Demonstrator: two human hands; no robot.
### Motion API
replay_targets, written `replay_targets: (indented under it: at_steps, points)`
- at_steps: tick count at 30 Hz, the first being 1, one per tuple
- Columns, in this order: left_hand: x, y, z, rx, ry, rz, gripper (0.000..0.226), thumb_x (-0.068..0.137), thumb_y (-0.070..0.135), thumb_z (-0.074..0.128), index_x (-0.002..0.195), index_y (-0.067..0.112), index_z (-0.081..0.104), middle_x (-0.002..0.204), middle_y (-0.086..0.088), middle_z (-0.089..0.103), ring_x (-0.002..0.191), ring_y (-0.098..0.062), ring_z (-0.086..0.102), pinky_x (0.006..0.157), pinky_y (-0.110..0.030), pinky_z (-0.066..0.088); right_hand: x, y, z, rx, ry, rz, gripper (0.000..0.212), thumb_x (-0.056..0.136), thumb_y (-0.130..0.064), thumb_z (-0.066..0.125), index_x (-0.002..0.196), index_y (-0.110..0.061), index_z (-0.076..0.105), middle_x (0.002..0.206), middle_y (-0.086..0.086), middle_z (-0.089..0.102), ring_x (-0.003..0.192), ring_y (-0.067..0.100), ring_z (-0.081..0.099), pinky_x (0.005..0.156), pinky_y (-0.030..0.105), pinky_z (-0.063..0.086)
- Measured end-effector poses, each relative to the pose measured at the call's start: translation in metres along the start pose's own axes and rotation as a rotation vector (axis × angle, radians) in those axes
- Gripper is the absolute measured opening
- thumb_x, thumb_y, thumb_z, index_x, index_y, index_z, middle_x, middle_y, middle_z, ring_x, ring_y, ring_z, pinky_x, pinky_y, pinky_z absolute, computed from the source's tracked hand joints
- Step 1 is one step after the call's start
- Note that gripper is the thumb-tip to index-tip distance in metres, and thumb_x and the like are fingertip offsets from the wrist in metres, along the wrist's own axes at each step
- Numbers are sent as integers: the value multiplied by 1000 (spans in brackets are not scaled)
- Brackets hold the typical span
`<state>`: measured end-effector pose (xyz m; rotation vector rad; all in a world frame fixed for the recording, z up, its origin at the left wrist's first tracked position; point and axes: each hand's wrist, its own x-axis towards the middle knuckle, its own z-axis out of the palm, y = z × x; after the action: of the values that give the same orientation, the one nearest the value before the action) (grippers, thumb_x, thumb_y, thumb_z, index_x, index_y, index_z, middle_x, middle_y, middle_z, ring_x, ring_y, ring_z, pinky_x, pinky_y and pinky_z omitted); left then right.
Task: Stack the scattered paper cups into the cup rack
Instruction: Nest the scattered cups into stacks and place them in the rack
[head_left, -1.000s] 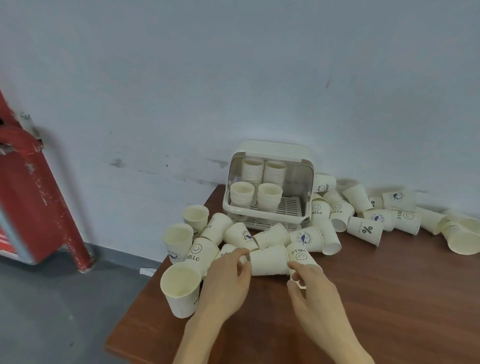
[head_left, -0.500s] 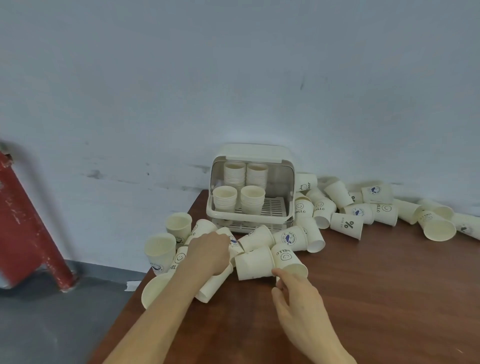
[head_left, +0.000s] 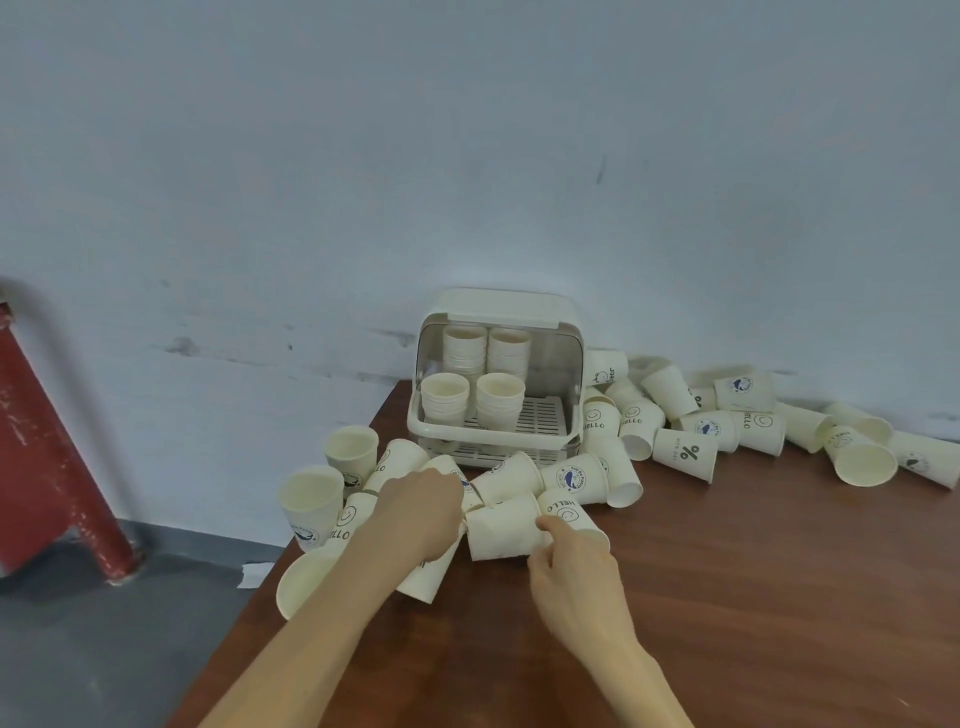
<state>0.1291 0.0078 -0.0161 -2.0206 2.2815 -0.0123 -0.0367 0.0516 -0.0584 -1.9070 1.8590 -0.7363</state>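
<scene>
On the left, loose paper cups (head_left: 310, 498) lay near the table (head_left: 727, 597) edge. The left hand (head_left: 418, 512) curled over one cup there; whether it gripped, I cannot tell. The cup rack (head_left: 498, 374) held four stacks. The right hand (head_left: 569, 564) touched a lying cup (head_left: 501, 527). Many cups (head_left: 685, 452) remained scattered on the right, so much work seemed left.

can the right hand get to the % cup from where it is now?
Probably yes. The right hand rests on a lying cup near the front; the % cup lies on its side further back and right, with bare table between them and nothing on top of it.
</scene>
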Motion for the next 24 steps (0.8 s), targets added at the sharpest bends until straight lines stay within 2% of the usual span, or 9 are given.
replay_targets:
  at_steps: [2, 5, 7, 10, 14, 17, 21, 24]
  points:
    - [-10, 1, -3, -29, 24, 17, 24, 100, 29, 38, 108, 13, 54, 110, -6, 58, 100, -25, 58, 71, -32, 36, 9, -4, -1, -29, 11, 55, 34, 96, -22, 40, 128, -20, 50, 103, 0, 57, 103, 24, 52, 80, 32, 44]
    - [-27, 5, -4, -92, 71, 25, 22, 101, 34, 35, 96, 18, 51, 105, -5, 59, 96, -25, 57, 70, -32, 37, 21, -12, 0, -132, -6, 113, 14, 98, -23, 36, 97, -15, 48, 97, 2, 55, 88, 23, 49, 72, 31, 39]
    - [-37, 9, -2, -138, 94, 8, 25, 101, 37, 34, 98, 20, 52, 104, -5, 60, 96, -26, 57, 74, -34, 41, 28, -14, 3, -223, -1, 105, 16, 99, -25, 34, 88, -16, 41, 103, 3, 58, 95, 24, 56, 74, 33, 39]
    - [-47, 10, 3, -213, 133, -28, 29, 101, 40, 31, 104, 22, 53, 102, -3, 59, 96, -25, 57, 80, -37, 46, 38, -9, 11, -241, 24, 132, 19, 98, -28, 36, 86, -16, 44, 102, 2, 61, 96, 22, 59, 72, 31, 37]
    - [-55, 11, 12, -336, 173, -62, 29, 100, 42, 29, 98, 24, 52, 95, 2, 60, 90, -22, 57, 79, -38, 47, 46, -5, 19, -227, 54, 155, 24, 96, -29, 37, 89, -15, 55, 92, 1, 60, 81, 21, 54, 70, 31, 36]
    - [-61, 12, 18, -412, 178, -83, 28, 100, 43, 30, 97, 26, 51, 94, 2, 62, 92, -21, 55, 80, -38, 46, 49, -3, 22, -149, 58, 183, 24, 94, -29, 40, 93, -15, 60, 92, 0, 63, 83, 20, 54, 70, 30, 33]
    - [-66, 11, 23, -472, 190, -96, 26, 99, 45, 30, 96, 29, 50, 91, 4, 62, 92, -19, 54, 79, -37, 46, 49, 1, 20, -65, 61, 199, 21, 91, -28, 44, 86, -20, 62, 76, -1, 68, 82, 16, 56, 65, 31, 31]
    - [-69, 9, 23, -510, 219, -111, 27, 99, 45, 30, 95, 28, 50, 88, 4, 62, 87, -19, 56, 76, -37, 47, 46, 0, 13, -7, 51, 199, 18, 91, -27, 47, 85, -20, 63, 71, 0, 68, 81, 14, 59, 57, 25, 32]
